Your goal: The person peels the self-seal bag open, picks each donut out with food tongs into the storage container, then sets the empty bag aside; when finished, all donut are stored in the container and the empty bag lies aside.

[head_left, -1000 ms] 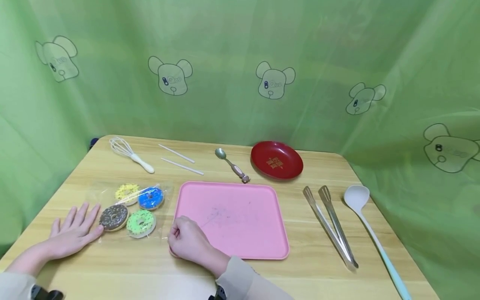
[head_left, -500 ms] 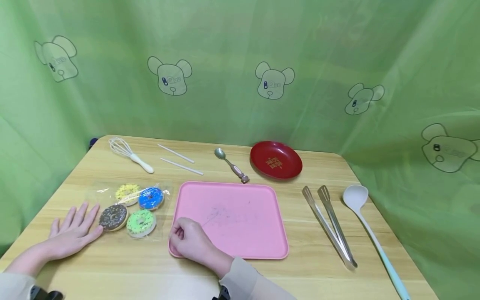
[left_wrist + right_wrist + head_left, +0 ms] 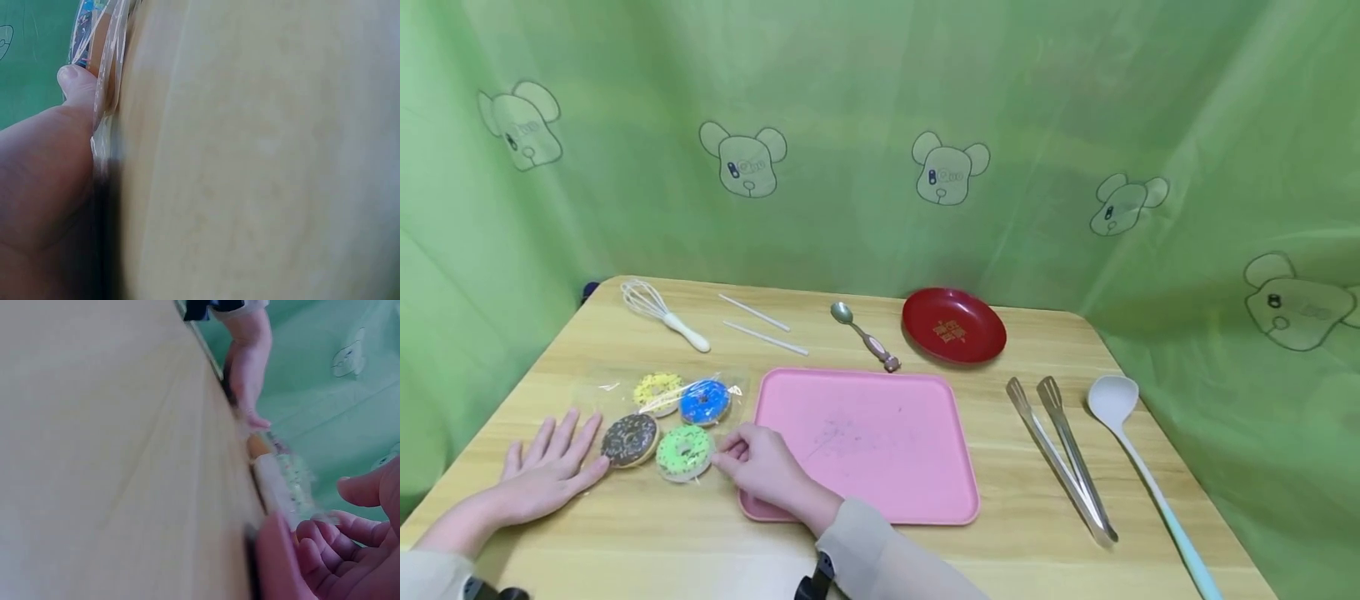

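A clear plastic bag [image 3: 736,398] lies flat on the left of the table, holding a yellow doughnut [image 3: 657,392], a blue doughnut [image 3: 704,402], a chocolate-brown doughnut [image 3: 629,440] and a green doughnut [image 3: 684,452], all sprinkled. My left hand [image 3: 550,467] rests flat with fingers spread, its thumb at the bag's left side by the brown doughnut. My right hand [image 3: 775,471] reaches over the left edge of the pink tray [image 3: 880,442], fingertips at the bag's right edge beside the green doughnut. In the right wrist view, its thumb [image 3: 359,489] stands apart from the loosely bent fingers.
Behind lie a white whisk [image 3: 662,315], two white sticks [image 3: 766,338], a spoon [image 3: 865,337] and a red plate [image 3: 953,326]. Metal tongs [image 3: 1063,462] and a long-handled ladle [image 3: 1153,479] lie on the right. A green curtain [image 3: 850,83] surrounds the table.
My right hand has moved left and slightly away from me, from the tray's corner to the bag's right edge, and its fingers have uncurled somewhat. The left hand stays in place.
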A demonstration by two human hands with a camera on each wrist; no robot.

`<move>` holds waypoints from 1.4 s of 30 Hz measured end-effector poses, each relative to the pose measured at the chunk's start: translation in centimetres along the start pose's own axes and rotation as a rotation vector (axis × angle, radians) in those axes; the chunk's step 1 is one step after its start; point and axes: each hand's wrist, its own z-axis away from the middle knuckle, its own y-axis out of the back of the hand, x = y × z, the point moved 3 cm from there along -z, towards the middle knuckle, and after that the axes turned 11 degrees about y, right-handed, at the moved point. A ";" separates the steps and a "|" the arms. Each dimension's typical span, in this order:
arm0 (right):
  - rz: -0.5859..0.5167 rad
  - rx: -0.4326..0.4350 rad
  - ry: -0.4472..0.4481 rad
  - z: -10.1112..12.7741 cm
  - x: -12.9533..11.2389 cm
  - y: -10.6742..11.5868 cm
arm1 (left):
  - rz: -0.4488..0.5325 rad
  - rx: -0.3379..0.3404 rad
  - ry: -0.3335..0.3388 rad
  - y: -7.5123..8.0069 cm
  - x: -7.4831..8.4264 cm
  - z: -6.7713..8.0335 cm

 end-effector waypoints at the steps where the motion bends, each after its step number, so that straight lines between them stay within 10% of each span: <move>1: 0.001 0.006 -0.013 -0.2 0.1 -0.2 | 0.001 0.004 -0.004 -0.1 -0.1 0.0; 15: 0.082 0.062 -0.075 -1.9 0.3 -0.8 | 0.004 0.044 -0.015 -0.6 -0.6 -0.2; 42: -0.158 0.173 -0.200 -1.0 1.6 1.2 | 0.007 0.039 0.001 -0.5 -0.4 -0.1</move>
